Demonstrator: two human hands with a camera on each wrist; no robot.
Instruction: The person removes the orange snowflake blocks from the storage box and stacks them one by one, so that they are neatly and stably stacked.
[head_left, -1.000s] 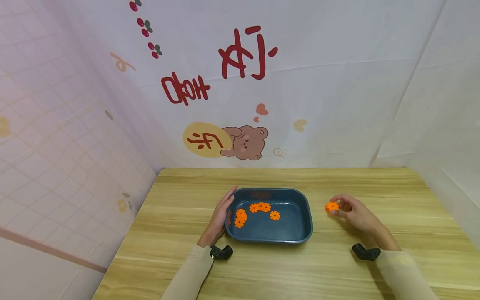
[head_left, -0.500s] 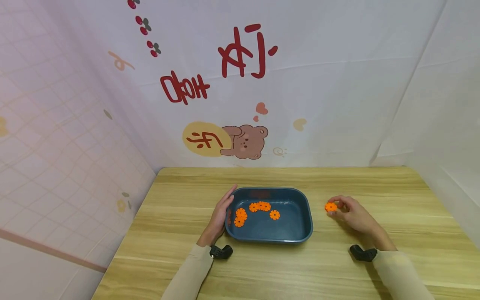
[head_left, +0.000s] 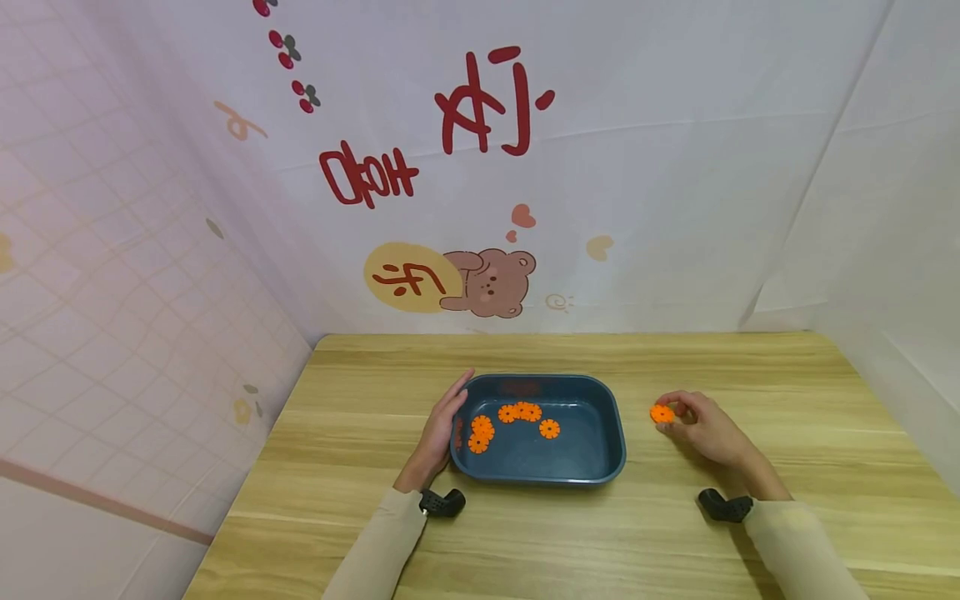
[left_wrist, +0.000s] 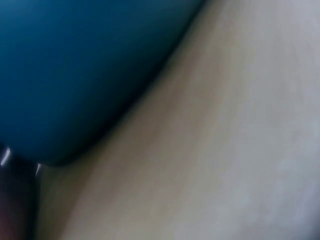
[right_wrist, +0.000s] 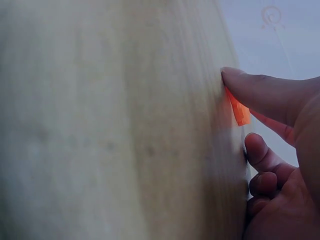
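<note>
A dark blue rectangular tray [head_left: 555, 482] lies on the wooden table in the head view. My left hand [head_left: 437, 435] rests along its left side, fingers extended against the rim. In the left wrist view the tray's outer wall [left_wrist: 80, 75] is blurred. Several orange notched plastic discs lie inside, including a lone disc [head_left: 550, 429] near the middle and a cluster [head_left: 480, 435] at the left. Right of the tray, my right hand [head_left: 708, 429] pinches an orange notched disc [head_left: 662, 414] between thumb and finger, low over the table. The right wrist view shows only its orange edge [right_wrist: 242, 114].
The wood-grain table [head_left: 570, 550] reaches back to a white printed wall cloth [head_left: 675, 208] with a bear picture [head_left: 498, 285]. Another cloth [head_left: 135, 292] hangs along the left side. A black wrist device [head_left: 444, 504] sits on the left wrist, and another black device [head_left: 724, 506] on the right.
The disc in my right hand has turned slightly, and that hand has shifted a little to the left. My left hand and the tray stay where they were.
</note>
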